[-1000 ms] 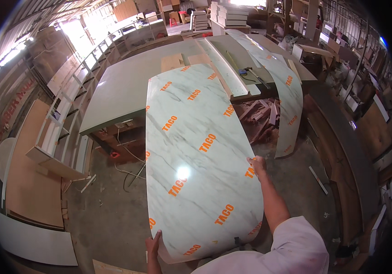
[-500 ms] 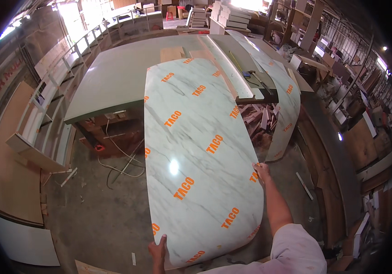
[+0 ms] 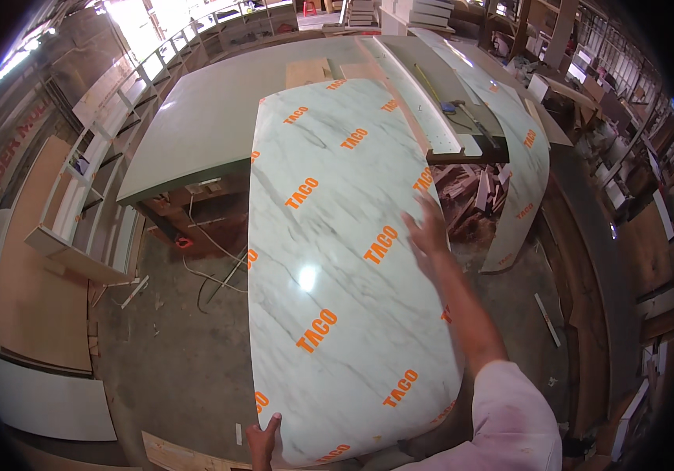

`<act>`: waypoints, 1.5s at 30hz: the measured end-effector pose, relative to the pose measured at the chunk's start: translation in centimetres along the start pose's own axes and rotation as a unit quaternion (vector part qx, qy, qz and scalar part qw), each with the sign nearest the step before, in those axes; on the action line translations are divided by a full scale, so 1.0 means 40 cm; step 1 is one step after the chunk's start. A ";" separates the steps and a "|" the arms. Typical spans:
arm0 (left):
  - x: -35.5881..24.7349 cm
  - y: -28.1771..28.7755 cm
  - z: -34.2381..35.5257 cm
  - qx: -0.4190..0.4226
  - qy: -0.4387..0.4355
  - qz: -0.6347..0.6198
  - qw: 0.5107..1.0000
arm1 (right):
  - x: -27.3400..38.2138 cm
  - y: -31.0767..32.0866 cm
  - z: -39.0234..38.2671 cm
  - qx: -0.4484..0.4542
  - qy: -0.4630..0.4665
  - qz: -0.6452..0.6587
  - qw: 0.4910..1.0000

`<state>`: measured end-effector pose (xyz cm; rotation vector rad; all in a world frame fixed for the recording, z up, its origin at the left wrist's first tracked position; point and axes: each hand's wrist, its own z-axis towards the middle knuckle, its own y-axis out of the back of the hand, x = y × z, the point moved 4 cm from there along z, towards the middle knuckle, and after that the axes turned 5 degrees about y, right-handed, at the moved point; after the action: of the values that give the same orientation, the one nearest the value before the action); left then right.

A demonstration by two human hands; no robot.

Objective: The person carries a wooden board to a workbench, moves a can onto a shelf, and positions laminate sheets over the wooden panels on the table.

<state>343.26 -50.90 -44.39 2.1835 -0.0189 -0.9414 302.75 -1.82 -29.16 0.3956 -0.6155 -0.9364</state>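
Note:
A long, glossy marble-patterned laminate sheet (image 3: 329,298) with orange print stretches from me to the large worktable (image 3: 195,129). Its far end rests on the tabletop, and its near part hangs out over the floor. My left hand (image 3: 262,441) is closed on the near left edge, thumb on top and fingers hidden beneath. Farther up along the right edge, my right hand (image 3: 429,228) has its fingers spread over the sheet's face. Whether its fingertips touch the surface I cannot tell.
A second marble-patterned sheet (image 3: 527,173) droops off the table's right side. On the table lie a white metal channel (image 3: 419,98), a hammer (image 3: 470,116) and a plywood piece (image 3: 308,72). Wood offcuts (image 3: 478,192) are piled underneath. A cable (image 3: 207,275) trails on the floor; boards (image 3: 42,282) lean at left.
My right hand has left its grip on the sheet's right edge and moved forward, fingers opening over the surface. My left hand stays on the near left edge. The view has shifted slightly.

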 end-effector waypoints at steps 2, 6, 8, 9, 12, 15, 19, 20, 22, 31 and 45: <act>-0.016 0.004 -0.004 0.016 0.017 -0.006 1.000 | 0.050 -0.114 0.127 0.040 0.046 0.021 0.998; -0.089 0.021 -0.033 0.042 0.013 -0.022 0.999 | 0.105 -0.324 0.310 0.172 0.037 -0.062 0.982; -0.101 0.028 -0.042 0.105 0.084 0.162 0.978 | 0.089 -0.412 0.357 0.309 -0.046 -0.126 0.941; -0.113 0.033 -0.037 0.106 0.084 0.163 0.977 | 0.082 -0.444 0.377 0.341 -0.060 -0.146 0.927; -0.139 0.028 -0.023 0.173 0.018 0.071 0.982 | 0.054 -0.509 0.398 0.367 -0.113 -0.141 0.913; -0.142 0.023 -0.015 0.188 -0.030 0.029 0.981 | 0.027 -0.556 0.403 0.384 -0.135 -0.193 0.893; -0.134 0.031 -0.022 0.152 0.006 0.000 0.988 | -0.009 -0.594 0.434 0.396 -0.138 -0.247 0.873; -0.145 0.035 -0.025 0.148 -0.016 -0.028 0.988 | -0.015 -0.603 0.442 0.397 -0.139 -0.248 0.873; -0.154 0.042 -0.031 0.146 0.011 -0.008 0.989 | -0.024 -0.610 0.453 0.388 -0.143 -0.250 0.876; -0.217 0.084 -0.056 0.124 0.059 -0.080 0.987 | -0.040 -0.628 0.490 0.412 -0.172 -0.260 0.857; -0.206 0.095 -0.030 0.152 0.111 -0.104 0.977 | -0.105 -0.653 0.532 0.395 -0.192 -0.253 0.862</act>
<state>339.01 -50.53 -36.30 2.6037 0.1866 -0.8452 270.89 -13.56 -29.02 1.1652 -1.3127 -1.2511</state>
